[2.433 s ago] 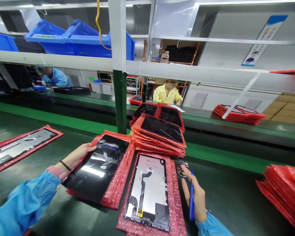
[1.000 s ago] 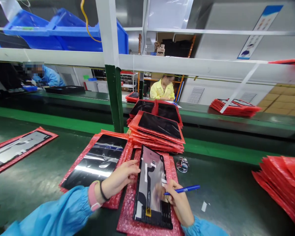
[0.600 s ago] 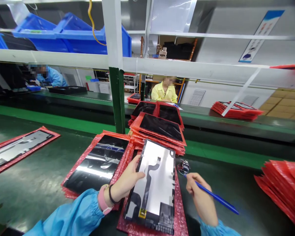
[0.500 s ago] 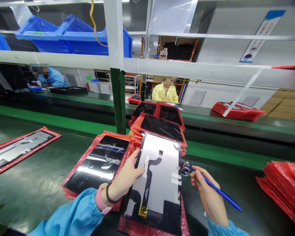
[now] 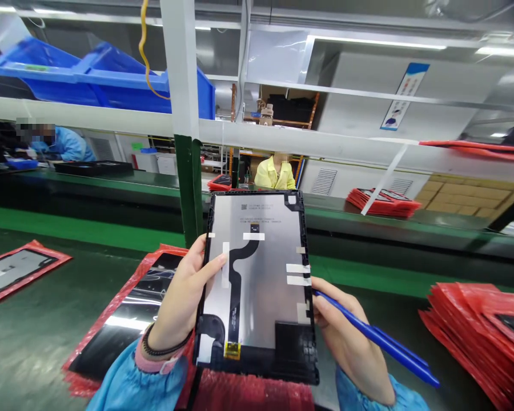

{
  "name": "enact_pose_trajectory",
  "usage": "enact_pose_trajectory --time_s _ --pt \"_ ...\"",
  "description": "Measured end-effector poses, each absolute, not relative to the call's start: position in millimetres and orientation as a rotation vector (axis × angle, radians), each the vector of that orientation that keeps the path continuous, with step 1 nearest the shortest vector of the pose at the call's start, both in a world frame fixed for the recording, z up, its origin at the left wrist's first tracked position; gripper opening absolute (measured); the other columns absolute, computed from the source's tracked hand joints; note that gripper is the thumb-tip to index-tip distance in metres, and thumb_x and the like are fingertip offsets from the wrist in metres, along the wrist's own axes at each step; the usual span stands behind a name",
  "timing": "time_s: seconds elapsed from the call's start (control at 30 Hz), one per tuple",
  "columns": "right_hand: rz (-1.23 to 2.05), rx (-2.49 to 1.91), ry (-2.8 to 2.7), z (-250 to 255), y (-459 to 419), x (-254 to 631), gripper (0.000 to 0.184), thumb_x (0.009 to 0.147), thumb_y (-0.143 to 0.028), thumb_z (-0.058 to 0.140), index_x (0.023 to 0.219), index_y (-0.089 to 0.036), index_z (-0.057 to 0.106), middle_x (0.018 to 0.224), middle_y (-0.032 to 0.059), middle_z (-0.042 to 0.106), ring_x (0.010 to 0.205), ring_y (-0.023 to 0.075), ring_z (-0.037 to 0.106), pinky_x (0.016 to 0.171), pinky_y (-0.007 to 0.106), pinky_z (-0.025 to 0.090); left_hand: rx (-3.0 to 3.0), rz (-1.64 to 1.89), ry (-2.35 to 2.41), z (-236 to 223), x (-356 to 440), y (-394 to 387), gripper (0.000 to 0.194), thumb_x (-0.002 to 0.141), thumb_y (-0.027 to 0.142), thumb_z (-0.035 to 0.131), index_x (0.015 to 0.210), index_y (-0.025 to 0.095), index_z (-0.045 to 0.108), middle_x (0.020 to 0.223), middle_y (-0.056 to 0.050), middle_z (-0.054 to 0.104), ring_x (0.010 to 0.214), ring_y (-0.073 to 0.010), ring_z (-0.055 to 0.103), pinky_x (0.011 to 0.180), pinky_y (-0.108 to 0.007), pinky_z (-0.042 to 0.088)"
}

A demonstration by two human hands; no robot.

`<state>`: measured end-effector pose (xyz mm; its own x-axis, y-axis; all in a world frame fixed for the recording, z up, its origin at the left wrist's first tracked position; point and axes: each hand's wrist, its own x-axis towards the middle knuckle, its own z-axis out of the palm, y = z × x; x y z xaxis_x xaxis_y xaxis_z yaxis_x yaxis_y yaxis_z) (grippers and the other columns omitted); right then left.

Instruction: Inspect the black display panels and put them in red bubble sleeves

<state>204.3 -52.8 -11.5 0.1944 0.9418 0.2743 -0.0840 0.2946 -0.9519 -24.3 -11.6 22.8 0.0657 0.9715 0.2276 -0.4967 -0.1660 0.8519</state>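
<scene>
My left hand (image 5: 184, 291) grips the left edge of a tablet display panel (image 5: 261, 297), thumb over its grey back. The panel is raised and tilted toward me. It carries white tape strips, a black flex cable (image 5: 236, 285) and a yellow-taped connector (image 5: 232, 350). My right hand (image 5: 346, 331) is closed around a slim blue pen (image 5: 381, 339), with its fingers at the panel's right edge; the pen's near tip is hidden. Below the panel lies red bubble wrap (image 5: 252, 391).
To the left, a glossy black panel (image 5: 124, 311) rests on red wrap; another panel (image 5: 17, 271) lies farther left. Red sleeves (image 5: 475, 331) are stacked at right. A green and white post (image 5: 186, 188) stands ahead, beneath blue bins (image 5: 111, 80). Two people sit across the bench.
The panel has been lifted and now hides the stack behind it. My right hand has moved in against its right edge, still with the blue pen. The view has tilted up.
</scene>
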Motion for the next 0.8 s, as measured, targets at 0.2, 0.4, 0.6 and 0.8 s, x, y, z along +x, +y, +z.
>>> enact_pose_trajectory --time_s 0.2,0.4,0.6,0.8 --pt "0.667 -1.141 -1.262 -4.4 -35.2 185.7 0.021 0.077 -0.041 0.070 0.088 -0.023 0.072 0.080 0.0031 0.070 0.075 0.0227 0.063 0.066 0.031 0.049 1.063 1.486 0.727 23.5 -28.2 -15.7 0.043 0.082 0.025 0.069 0.122 0.026 0.055 0.122 -0.003 0.067 0.113 -0.0225 0.063 0.097 -0.031 0.050" --pt "0.727 -1.106 -1.320 -4.9 -18.9 180.8 0.023 0.085 -0.035 0.064 0.066 -0.021 0.063 0.063 -0.0011 0.060 0.070 0.0186 0.057 0.061 0.027 0.044 1.136 1.495 0.796 18.2 -26.3 -11.1 0.037 0.085 0.028 0.065 0.121 0.026 0.056 0.127 -0.002 0.064 0.124 -0.0229 0.055 0.107 -0.034 0.041" --pt "0.964 -1.007 -1.180 -17.2 -21.9 191.2 0.025 0.078 -0.042 0.072 0.097 -0.026 0.075 0.092 0.0039 0.074 0.088 0.0245 0.067 0.079 0.034 0.052 1.084 1.451 0.748 16.4 -29.6 -4.0 0.041 0.084 0.027 0.067 0.124 0.026 0.055 0.124 -0.003 0.066 0.116 -0.0230 0.061 0.098 -0.031 0.049" --pt "0.968 -1.016 -0.914 -12.6 -17.5 191.0 0.030 0.056 -0.044 0.084 0.077 -0.023 0.078 0.064 0.0028 0.069 0.052 0.0157 0.057 0.047 0.028 0.046 1.094 1.462 0.718 13.3 -28.0 -3.2 0.039 0.085 0.026 0.066 0.123 0.027 0.055 0.130 -0.001 0.063 0.123 -0.0213 0.056 0.106 -0.031 0.042"
